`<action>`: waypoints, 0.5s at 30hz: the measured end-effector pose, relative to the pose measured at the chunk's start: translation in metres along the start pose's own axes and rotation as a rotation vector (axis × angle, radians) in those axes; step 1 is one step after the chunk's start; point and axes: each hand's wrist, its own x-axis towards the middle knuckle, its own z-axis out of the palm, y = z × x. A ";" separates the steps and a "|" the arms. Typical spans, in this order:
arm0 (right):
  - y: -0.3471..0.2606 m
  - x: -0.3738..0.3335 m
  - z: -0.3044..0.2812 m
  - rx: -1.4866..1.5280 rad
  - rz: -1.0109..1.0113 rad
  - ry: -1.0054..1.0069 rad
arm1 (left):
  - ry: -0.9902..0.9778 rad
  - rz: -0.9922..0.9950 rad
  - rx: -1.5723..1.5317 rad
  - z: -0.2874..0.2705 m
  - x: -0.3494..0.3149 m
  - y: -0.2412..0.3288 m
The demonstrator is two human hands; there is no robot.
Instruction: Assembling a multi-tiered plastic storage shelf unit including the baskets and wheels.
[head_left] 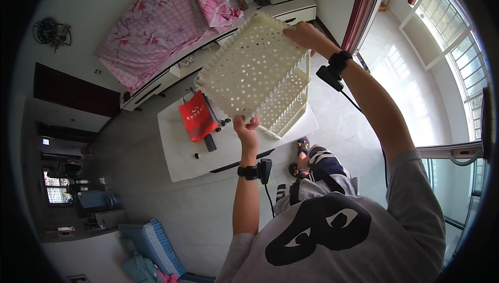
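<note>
A cream plastic storage shelf tray (239, 70), punched with star-shaped holes and edged with a scalloped rim, is tilted up in front of me. My left hand (246, 128) has its fingers closed around the near corner. At the far right corner, my right hand (302, 37) grips the rim, its fingertips partly hidden behind it. Below the tray, on its right side, a second cream section (288, 109) with the same star holes stands on the white coffee table (174, 150). Whether the two pieces are joined, I cannot tell.
On the table lie a red bag (198, 119), a dark oblong object (210, 142) and several small black pieces (223, 123). Behind stands a long white cabinet (291, 8), partly under a pink floral cloth (156, 23). A blue seat (156, 246) is at the lower left.
</note>
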 end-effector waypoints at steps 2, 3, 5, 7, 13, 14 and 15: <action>0.001 -0.001 -0.001 -0.013 -0.014 0.009 | 0.023 0.011 0.012 0.004 0.001 0.000; 0.001 -0.001 -0.001 -0.013 -0.013 0.009 | 0.023 0.011 0.011 0.002 0.001 -0.002; 0.002 0.000 -0.002 -0.018 -0.034 0.020 | -0.017 -0.005 -0.050 -0.003 0.001 -0.006; 0.005 0.001 0.000 -0.012 -0.032 0.024 | -0.007 -0.017 -0.031 -0.004 -0.001 -0.009; 0.024 0.026 0.006 -0.219 -0.294 0.067 | 0.168 -0.079 0.032 0.018 -0.020 -0.012; 0.035 0.034 0.006 -0.384 -0.485 0.117 | 0.122 -0.081 0.070 0.033 -0.025 -0.003; 0.028 0.035 0.004 -0.546 -0.695 0.155 | 0.093 -0.077 0.113 0.040 -0.031 0.004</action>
